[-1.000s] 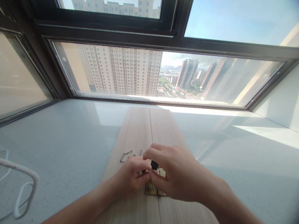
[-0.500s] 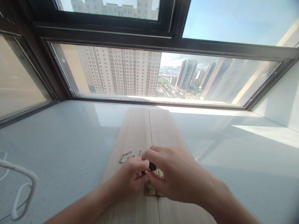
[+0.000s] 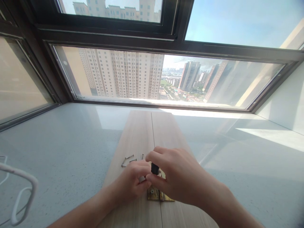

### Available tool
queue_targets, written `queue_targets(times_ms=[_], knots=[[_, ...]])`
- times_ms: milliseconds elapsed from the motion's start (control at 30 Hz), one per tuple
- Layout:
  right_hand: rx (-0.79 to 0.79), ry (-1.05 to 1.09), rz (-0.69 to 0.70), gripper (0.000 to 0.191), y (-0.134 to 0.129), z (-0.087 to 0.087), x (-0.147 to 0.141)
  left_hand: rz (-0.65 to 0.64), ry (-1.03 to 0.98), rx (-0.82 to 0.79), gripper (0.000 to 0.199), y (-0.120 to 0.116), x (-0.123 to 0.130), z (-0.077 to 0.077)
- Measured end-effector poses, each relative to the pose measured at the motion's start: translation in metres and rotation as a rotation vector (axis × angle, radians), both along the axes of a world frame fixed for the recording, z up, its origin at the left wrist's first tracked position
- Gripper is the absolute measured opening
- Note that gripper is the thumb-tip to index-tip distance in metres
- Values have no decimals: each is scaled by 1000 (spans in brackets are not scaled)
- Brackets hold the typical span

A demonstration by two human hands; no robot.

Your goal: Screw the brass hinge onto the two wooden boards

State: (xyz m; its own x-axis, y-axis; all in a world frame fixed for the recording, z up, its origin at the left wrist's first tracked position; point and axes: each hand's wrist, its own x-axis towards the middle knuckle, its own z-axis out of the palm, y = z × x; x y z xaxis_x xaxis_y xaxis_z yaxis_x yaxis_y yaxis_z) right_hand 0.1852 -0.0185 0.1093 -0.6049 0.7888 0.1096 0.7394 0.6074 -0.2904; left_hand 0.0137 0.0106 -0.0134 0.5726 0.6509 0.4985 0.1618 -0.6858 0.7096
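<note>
A brass hinge (image 3: 154, 193) lies across the seam between two pale wooden boards (image 3: 140, 133), with a screw head showing in its near left leaf. My right hand (image 3: 184, 174) grips a black screwdriver handle (image 3: 155, 168) that stands roughly upright over the hinge; its tip is hidden. Close against it, my left hand (image 3: 134, 177) is closed, thumb and fingers pinched beside the tool at the hinge's left side. What those fingers hold is hidden. Several loose screws (image 3: 129, 156) lie on the left board, just beyond my left hand.
The boards rest on a pale speckled windowsill (image 3: 71, 152). Dark window frames (image 3: 152, 105) stand behind and to the left. A white looped, tube-like object (image 3: 33, 183) sits at the left edge. Sunlight falls on the sill at the right.
My right fingers have turned slightly on the handle, and its thumb has shifted left. More of the hinge's near end is now uncovered. The loose screws have not moved.
</note>
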Motion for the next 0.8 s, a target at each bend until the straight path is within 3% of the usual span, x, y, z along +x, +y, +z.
queue_targets(times_ms=[133, 367, 500, 667, 800], knots=[[-77, 58, 101, 15, -1, 4, 1, -3, -23, 16, 15, -2, 0, 5], [-18, 40, 44, 6, 6, -7, 1, -30, -23, -27, 14, -4, 1, 10], [-14, 33, 22, 4, 2, -3, 1, -41, -7, -13, 16, -3, 1, 6], [-94, 67, 105, 8, -1, 3, 2, -40, -8, 13, 14, -3, 2, 5], [-67, 53, 90, 6, 2, -1, 2, -5, -20, 18, 11, -2, 1, 7]])
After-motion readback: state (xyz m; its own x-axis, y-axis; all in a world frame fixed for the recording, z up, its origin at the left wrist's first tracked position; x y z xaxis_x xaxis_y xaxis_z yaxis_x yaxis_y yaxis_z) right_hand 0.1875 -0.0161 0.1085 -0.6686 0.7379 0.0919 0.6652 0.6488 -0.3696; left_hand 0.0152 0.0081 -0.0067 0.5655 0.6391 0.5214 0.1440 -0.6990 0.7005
